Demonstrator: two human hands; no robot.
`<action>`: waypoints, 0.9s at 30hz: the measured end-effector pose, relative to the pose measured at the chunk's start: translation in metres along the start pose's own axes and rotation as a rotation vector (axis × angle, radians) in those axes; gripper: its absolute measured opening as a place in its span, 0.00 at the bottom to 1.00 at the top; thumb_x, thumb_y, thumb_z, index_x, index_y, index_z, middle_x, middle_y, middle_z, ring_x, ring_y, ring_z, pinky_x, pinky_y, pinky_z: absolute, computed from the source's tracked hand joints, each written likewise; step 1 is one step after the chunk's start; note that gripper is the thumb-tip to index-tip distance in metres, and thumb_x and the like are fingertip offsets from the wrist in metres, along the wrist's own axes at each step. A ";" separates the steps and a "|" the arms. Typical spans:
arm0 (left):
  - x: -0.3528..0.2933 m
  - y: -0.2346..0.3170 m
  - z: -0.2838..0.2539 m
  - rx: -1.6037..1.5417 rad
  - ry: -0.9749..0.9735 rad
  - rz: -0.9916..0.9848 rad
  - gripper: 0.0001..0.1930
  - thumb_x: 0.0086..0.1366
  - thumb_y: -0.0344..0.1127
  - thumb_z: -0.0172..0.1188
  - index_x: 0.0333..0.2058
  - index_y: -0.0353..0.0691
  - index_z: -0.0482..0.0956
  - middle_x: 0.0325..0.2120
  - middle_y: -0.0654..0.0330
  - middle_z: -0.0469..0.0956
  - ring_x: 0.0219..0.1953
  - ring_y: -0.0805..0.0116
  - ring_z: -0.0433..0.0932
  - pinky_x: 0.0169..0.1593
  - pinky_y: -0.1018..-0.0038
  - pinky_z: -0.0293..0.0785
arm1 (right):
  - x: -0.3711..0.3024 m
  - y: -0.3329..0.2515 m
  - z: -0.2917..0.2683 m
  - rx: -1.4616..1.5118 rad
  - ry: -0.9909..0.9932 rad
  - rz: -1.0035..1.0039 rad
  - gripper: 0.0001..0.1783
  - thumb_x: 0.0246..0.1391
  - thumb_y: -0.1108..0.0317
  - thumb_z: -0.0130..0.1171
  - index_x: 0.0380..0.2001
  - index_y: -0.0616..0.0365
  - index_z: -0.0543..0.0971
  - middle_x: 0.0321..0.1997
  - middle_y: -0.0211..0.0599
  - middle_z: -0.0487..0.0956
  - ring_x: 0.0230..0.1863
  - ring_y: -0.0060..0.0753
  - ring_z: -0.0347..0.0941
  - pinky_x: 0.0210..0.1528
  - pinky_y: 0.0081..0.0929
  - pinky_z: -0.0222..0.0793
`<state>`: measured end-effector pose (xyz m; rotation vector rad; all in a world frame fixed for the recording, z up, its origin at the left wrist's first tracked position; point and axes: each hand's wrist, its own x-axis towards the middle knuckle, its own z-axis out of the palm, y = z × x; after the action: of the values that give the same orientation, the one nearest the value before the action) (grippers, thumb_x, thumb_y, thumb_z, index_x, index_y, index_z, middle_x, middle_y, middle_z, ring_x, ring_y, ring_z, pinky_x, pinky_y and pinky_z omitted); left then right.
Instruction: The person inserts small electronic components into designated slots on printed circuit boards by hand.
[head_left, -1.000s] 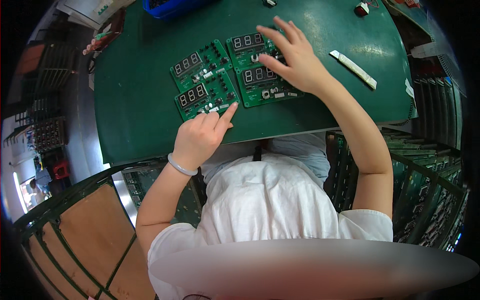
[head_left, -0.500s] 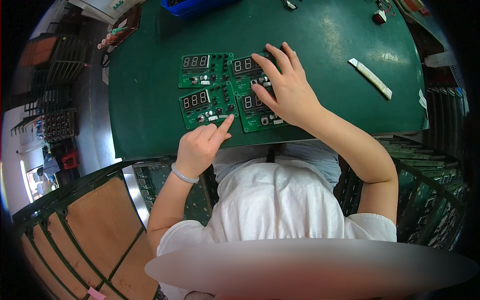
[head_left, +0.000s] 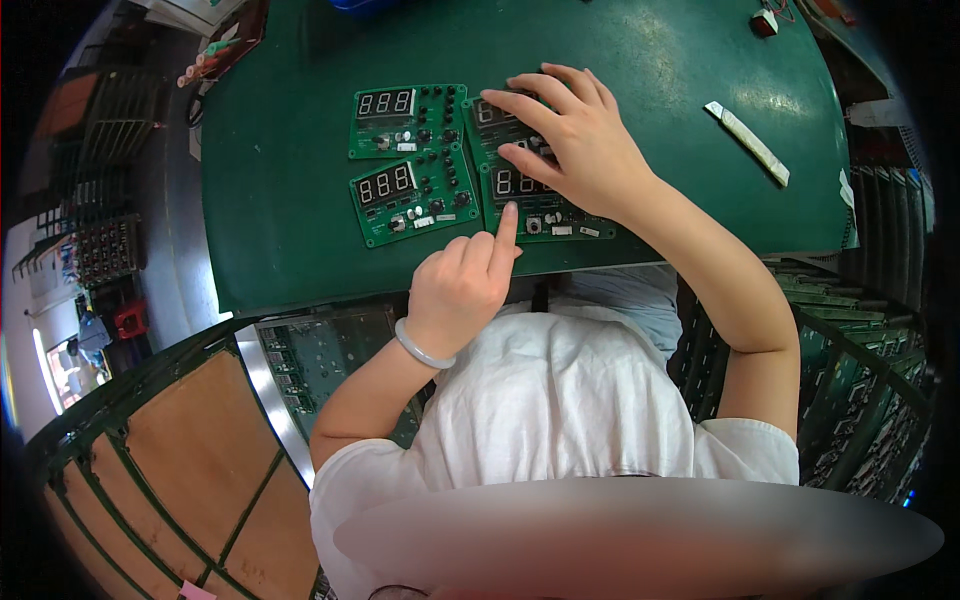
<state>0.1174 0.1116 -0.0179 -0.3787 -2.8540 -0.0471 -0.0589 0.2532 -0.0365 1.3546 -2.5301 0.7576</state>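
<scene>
Four green circuit boards with three-digit displays lie together on the green tabletop, in two columns. My right hand (head_left: 592, 150) is spread palm down over the upper right board (head_left: 487, 145) and part of the lower right board (head_left: 560, 218), hiding much of the upper one. Its thumb is bent toward the index finger, with a gap between. My left hand (head_left: 462, 282) points with its index finger at the near edge of the lower right board; its other fingers are curled. Beside it sit the lower left board (head_left: 408, 208) and the upper left board (head_left: 370, 128), uncovered.
A pale flat bar with slanted ends (head_left: 745, 143) lies on the tabletop (head_left: 290, 200) at the right. The rim of a blue bin (head_left: 362, 5) shows at the far edge. Racks holding boards (head_left: 850, 350) stand close on my right, a dark metal frame (head_left: 230, 430) on my left.
My left index finger has moved right, from the lower left board to the lower right one. My right hand stays over the right boards. The view has shifted slightly.
</scene>
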 end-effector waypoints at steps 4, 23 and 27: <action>0.000 0.011 0.003 -0.006 0.011 -0.022 0.26 0.62 0.34 0.67 0.60 0.36 0.77 0.21 0.65 0.66 0.22 0.73 0.71 0.25 0.75 0.70 | -0.007 0.005 -0.010 0.052 0.006 0.027 0.30 0.57 0.51 0.66 0.62 0.39 0.75 0.64 0.34 0.73 0.68 0.51 0.64 0.72 0.60 0.53; 0.055 -0.003 -0.029 -2.860 0.049 -1.319 0.14 0.78 0.35 0.45 0.52 0.29 0.71 0.34 0.59 0.68 0.35 0.72 0.66 0.35 0.79 0.66 | -0.029 0.008 -0.079 0.759 0.259 0.180 0.18 0.72 0.61 0.48 0.47 0.66 0.80 0.44 0.38 0.82 0.45 0.28 0.77 0.48 0.22 0.70; 0.086 -0.027 -0.010 -2.967 0.094 -0.965 0.14 0.77 0.32 0.46 0.49 0.25 0.74 0.44 0.47 0.76 0.49 0.56 0.76 0.53 0.65 0.78 | -0.007 0.020 -0.090 0.816 0.209 0.167 0.13 0.69 0.66 0.52 0.46 0.65 0.81 0.43 0.39 0.82 0.47 0.31 0.78 0.51 0.26 0.71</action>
<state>0.0325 0.1071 0.0143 -0.5290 0.0917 2.8960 -0.0790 0.3134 0.0306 1.1352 -2.2485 1.9942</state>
